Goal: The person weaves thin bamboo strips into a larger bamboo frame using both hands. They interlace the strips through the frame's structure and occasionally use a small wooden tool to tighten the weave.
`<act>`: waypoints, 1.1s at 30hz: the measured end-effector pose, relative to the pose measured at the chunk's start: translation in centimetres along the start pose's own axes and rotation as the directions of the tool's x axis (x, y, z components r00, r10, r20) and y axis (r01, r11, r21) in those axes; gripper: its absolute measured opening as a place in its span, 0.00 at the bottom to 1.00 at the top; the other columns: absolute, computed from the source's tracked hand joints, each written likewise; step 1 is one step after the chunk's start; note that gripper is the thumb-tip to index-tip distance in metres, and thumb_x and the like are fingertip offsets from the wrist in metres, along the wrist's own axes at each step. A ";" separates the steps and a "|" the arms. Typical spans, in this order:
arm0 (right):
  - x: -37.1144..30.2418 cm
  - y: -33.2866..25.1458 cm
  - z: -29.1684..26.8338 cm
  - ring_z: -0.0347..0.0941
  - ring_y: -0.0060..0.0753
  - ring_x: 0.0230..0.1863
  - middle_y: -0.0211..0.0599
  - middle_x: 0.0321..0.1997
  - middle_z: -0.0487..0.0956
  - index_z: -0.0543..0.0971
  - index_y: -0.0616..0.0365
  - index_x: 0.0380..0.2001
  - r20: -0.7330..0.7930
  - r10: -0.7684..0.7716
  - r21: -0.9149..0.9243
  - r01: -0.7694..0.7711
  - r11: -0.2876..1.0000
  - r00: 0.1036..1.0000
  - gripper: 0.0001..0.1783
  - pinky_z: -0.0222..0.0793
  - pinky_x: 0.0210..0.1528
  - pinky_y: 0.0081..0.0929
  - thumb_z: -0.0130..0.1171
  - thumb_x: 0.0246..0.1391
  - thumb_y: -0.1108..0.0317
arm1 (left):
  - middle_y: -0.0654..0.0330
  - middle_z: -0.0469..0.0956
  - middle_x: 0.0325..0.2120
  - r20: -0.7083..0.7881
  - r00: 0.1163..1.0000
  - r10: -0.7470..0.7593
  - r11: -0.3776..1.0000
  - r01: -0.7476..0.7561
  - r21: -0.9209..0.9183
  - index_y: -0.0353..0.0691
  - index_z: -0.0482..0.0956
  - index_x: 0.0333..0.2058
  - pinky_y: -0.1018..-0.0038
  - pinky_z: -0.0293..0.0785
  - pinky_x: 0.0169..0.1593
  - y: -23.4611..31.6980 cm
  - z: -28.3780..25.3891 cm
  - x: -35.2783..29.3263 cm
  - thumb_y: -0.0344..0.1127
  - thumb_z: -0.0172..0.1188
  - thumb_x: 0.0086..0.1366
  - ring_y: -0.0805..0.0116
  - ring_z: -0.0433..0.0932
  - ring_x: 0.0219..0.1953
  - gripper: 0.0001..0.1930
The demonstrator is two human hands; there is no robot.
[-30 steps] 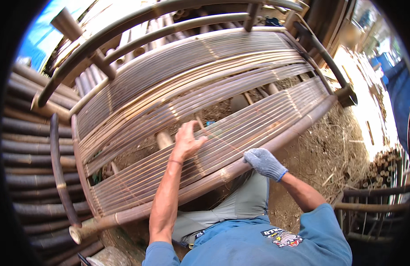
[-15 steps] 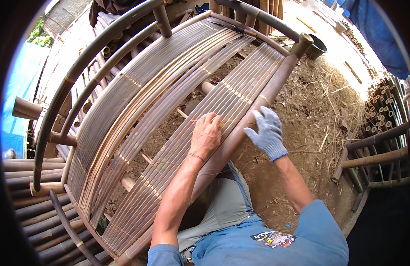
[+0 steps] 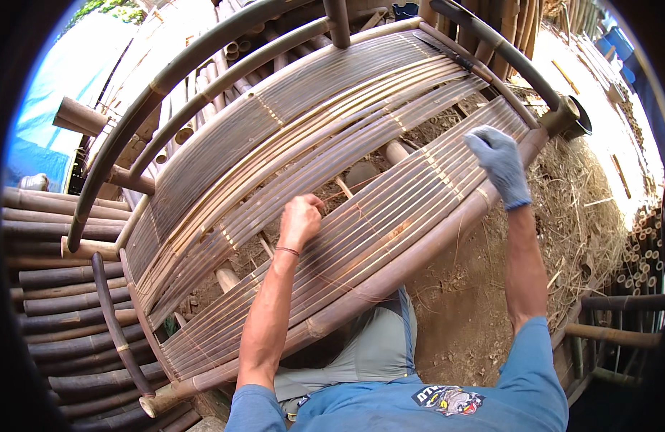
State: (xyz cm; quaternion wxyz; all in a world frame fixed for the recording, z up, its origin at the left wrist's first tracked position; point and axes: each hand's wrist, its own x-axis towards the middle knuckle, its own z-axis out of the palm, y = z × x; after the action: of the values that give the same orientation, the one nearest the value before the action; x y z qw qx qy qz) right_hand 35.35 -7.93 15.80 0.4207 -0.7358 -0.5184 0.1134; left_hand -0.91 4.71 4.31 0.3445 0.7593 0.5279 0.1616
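Gripping bamboo slats (image 3: 390, 209) under curled fingers (image 3: 307, 209)

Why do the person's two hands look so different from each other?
The right hand wears a pale blue-grey work glove; the left hand is bare, with a thin band at the wrist. The right hand rests flat on the outer edge of the bamboo slat panel, near its far corner; the left hand is curled into a fist at the gap in the panel's middle, seemingly pinching something there. Both reach up from the same blue-sleeved person and touch the same panel.
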 end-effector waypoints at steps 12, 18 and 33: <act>4.5 2.7 27.3 0.82 0.53 0.34 0.57 0.36 0.83 0.85 0.62 0.34 0.918 -0.094 -0.060 0.370 0.927 0.385 0.14 0.77 0.37 0.44 0.60 0.45 0.67 | 0.53 0.82 0.29 0.344 0.919 -0.194 0.939 0.276 -0.207 0.28 0.81 0.40 0.67 0.74 0.38 0.4 3.0 4.1 0.37 0.62 0.58 0.64 0.78 0.31 0.16; 0.3 -2.4 19.4 0.76 0.48 0.51 0.44 0.44 0.82 0.83 0.52 0.46 0.649 -0.440 0.185 0.433 0.882 0.620 0.18 0.72 0.56 0.40 0.63 0.52 0.60 | 0.66 0.82 0.28 0.367 0.930 -0.025 0.615 0.304 -0.728 0.37 0.84 0.38 0.83 0.64 0.27 0.3 -0.7 1.5 0.39 0.68 0.64 0.84 0.72 0.26 0.11; -14.5 6.7 -24.4 0.60 0.16 0.20 0.25 0.22 0.66 0.73 0.56 0.32 -0.569 0.037 0.350 0.201 0.915 0.822 0.12 0.61 0.25 0.15 0.49 0.69 0.62 | 0.57 0.79 0.38 0.127 0.774 0.620 0.784 -0.616 -0.070 0.43 0.78 0.46 0.65 0.80 0.44 11.3 7.1 -6.1 0.37 0.62 0.63 0.57 0.80 0.42 0.13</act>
State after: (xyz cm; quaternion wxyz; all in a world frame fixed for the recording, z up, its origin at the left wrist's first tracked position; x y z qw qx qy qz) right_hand 48.19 -33.35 22.15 0.6987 -0.6124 -0.3690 -0.0256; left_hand 8.88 -5.75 7.83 0.3187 0.8956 0.2214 0.2174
